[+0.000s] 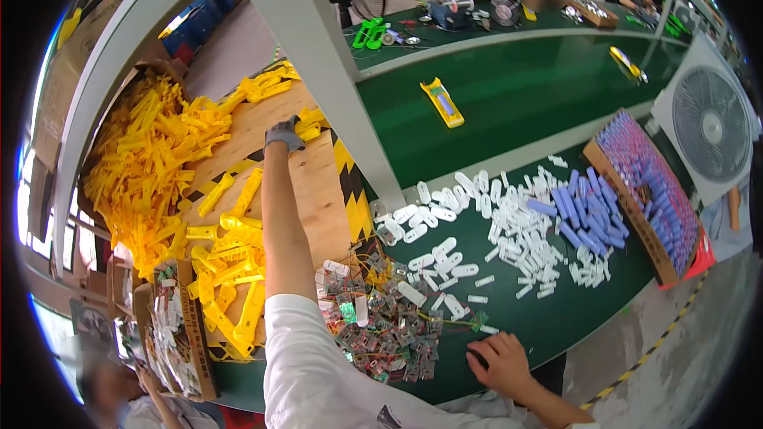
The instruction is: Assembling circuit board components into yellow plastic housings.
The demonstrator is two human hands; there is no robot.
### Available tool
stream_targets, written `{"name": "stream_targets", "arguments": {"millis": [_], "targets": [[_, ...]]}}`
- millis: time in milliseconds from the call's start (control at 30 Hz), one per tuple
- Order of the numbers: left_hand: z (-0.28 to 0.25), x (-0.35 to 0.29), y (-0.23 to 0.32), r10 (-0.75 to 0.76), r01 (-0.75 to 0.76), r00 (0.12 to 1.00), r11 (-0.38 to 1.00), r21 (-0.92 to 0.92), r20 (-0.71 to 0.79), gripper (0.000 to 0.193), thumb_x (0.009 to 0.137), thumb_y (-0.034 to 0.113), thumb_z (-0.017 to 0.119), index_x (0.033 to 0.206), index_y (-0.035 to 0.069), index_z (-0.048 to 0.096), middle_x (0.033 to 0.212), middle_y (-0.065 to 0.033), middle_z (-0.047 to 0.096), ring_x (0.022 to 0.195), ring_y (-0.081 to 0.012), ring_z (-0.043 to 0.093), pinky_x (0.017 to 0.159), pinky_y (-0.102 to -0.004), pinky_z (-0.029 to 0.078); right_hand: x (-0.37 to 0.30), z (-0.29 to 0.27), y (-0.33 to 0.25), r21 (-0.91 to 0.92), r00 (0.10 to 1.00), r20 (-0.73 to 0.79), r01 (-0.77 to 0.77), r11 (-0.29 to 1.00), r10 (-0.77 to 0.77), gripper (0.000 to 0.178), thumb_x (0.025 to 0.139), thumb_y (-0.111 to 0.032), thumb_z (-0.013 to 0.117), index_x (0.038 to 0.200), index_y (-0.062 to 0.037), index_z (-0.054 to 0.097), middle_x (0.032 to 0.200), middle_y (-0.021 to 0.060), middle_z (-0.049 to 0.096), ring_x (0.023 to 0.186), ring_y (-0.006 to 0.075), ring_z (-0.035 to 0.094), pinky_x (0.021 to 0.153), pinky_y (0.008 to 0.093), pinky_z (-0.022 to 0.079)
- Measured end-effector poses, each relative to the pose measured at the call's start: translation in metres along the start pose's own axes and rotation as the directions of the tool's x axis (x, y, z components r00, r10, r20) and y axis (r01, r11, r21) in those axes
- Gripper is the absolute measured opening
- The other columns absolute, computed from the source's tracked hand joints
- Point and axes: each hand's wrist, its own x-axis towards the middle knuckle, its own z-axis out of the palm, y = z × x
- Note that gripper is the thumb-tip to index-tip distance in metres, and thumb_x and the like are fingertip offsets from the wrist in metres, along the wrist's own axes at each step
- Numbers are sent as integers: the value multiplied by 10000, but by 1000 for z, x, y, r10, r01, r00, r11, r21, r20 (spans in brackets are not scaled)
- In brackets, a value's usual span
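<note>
Yellow plastic housings (159,159) heap along the wooden board's (318,191) far left edge — within reach of the gloved left hand (283,135), fingers closing on 1. Right hand (499,359) rests flat, holding nothing, at the green counter's (556,318) near edge beside small circuit boards (381,326).

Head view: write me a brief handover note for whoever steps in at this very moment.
Left hand, in a grey glove, is stretched out to the yellow plastic shells at the far edge of the wooden board; whether it grips one cannot be told.
Right hand, bare, rests flat on the green belt beside the pile of small circuit boards.
White plastic pieces and blue cells lie spread on the belt.
One yellow assembled unit lies farther up the belt.
</note>
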Motion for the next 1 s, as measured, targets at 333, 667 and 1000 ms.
{"name": "stream_targets", "arguments": {"millis": [333, 667, 1000], "targets": [[12, -96, 11, 193, -196, 980, 978, 74, 47, 1169, 535, 525, 819, 1472, 101, 264, 1366, -194, 498, 1248, -323, 495, 1052, -385, 402, -11, 6, 7, -32, 986, -154, 62, 998, -66, 160, 802, -213, 657, 925, -114, 630, 848, 55, 584, 822, 245, 568, 721, 382, 459], [21, -200, -6, 347, -346, 938, 929, 131, 20, 889, 568, 423, 817, 1340, 129, 491, 1326, -157, 543, 1220, -327, 513, 1022, -406, 422, -28, 23, 10, 20, 923, -371, 116, 993, -101, 98, 813, -218, 619, 806, -121, 607, 756, 45, 590, 757, 246, 580, 694, 387, 461], [-21, -294, 47, 452, -461, 867, 887, 4, -212, 795, 600, 288, 835, 1292, 61, 516, 1251, -175, 591, 1151, -327, 568, 981, -392, 453, -52, 33, 29, -2, 841, -528, 136, 991, -116, 46, 781, -159, 613, 762, -118, 604, 733, 62, 563, 750, 274, 571, 680, 421, 463]]}}
